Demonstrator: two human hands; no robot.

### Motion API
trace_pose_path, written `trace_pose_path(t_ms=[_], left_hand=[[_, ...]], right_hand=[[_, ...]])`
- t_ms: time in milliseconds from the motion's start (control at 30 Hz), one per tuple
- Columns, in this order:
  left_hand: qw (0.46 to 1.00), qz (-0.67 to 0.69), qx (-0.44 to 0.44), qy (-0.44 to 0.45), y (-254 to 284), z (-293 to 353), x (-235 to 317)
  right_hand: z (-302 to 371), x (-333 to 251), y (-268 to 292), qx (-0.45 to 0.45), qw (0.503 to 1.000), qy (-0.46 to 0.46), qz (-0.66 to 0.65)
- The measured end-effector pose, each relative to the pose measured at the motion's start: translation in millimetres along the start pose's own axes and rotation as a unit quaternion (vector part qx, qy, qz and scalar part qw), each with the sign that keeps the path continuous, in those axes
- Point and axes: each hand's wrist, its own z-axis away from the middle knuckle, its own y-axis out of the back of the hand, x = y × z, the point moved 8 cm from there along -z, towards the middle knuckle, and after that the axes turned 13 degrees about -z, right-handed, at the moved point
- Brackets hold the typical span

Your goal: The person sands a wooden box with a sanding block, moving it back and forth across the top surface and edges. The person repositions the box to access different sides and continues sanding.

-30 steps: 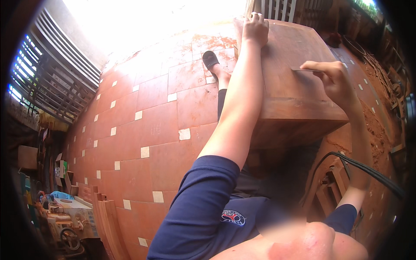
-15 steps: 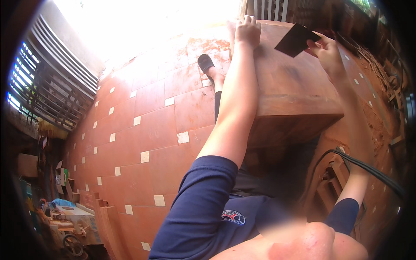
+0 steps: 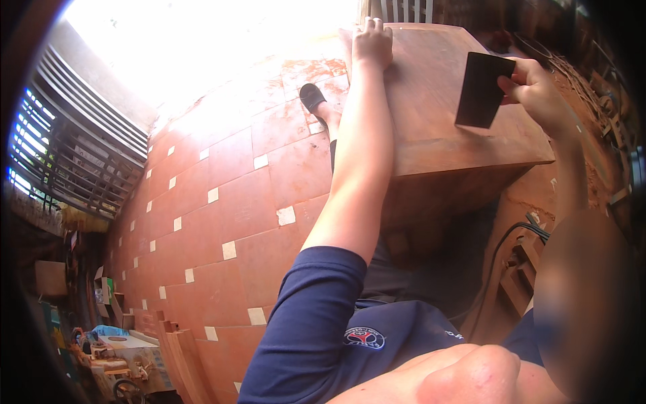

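A brown wooden piece with a broad flat top and a thick front side, like a box or cabinet, stands in front of me. At its far left edge my left hand rests with bent fingers closed over the edge. My right hand pinches a thin black rectangular sheet between thumb and fingers. The sheet, perhaps sandpaper, is tilted on edge, its lower corner close to the wooden top near the front. Whether it touches the wood I cannot tell.
Red floor tiles with small pale squares spread to the left. A slatted metal gate stands at the far left. Lower left are wooden posts and a cluttered machine. A black cable and wood pieces lie at right.
My right hand has moved right and nearer to me, turning the black sheet more upright. My left hand stays on the wooden piece's edge. The whole view has shifted slightly.
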Motion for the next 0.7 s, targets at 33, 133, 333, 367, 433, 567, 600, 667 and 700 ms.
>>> trace_pose_path(t_ms=[33, 133, 333, 367, 433, 567, 600, 667, 700], left_hand=[[1.0, -0.003, 0.008, 0.003, 1, 0, 0], [0.999, -0.019, 0.033, 0.016, 1, -2, 0], [0.998, -0.031, 0.055, 0.021, 4, -1, 3], [0.998, -0.034, 0.051, 0.018, 4, -1, 4], [0.998, -0.035, 0.044, 0.015, 3, -1, 4], [0.999, -0.035, 0.023, 0.011, 0, -3, -3], [0.999, -0.034, 0.014, 0.009, -1, -2, -2], [0.999, -0.026, 0.017, 0.008, 0, -1, 2], [0.999, -0.025, 0.019, 0.007, 2, -1, 3]], right_hand=[[10, -8, 5, 0.011, 1.0, -0.016, -0.002], [12, -5, 16, 0.047, 0.998, -0.017, -0.039], [-44, 26, -10, -0.102, 0.972, 0.203, -0.053], [-49, 28, -17, -0.085, 0.968, 0.232, -0.044], [-57, 41, -27, -0.06, 0.968, 0.242, -0.012], [-61, 56, -33, -0.004, 0.978, 0.209, 0.008], [-57, 58, -31, 0.004, 0.979, 0.202, 0.016], [-49, 64, -21, 0.024, 0.985, 0.168, 0.021], [-46, 65, -12, 0.035, 0.989, 0.142, 0.017]])
